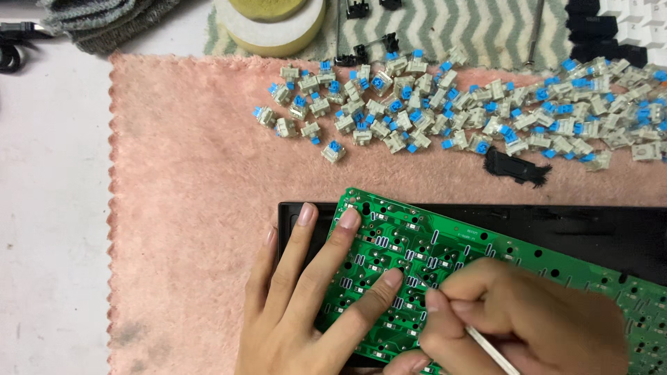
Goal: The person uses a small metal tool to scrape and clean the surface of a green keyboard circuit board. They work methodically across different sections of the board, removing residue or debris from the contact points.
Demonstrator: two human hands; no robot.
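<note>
So the green circuit board [445, 257] lay tilted over a black keyboard case [597, 232], long axis running down toward the right. The left hand [306, 298] was flat on the board's left end, fingers [347, 221] spread and pressing it down. The right hand [528, 312], just right of that, had its fingers pinched around a thin metal tool [490, 349], tip hidden near the board's middle, so the right hand was the nearer one. Beyond the board, a heap of blue-stemmed key switches [445, 104] sat on a pink towel [187, 208] over the white tabletop [48, 208].
</note>
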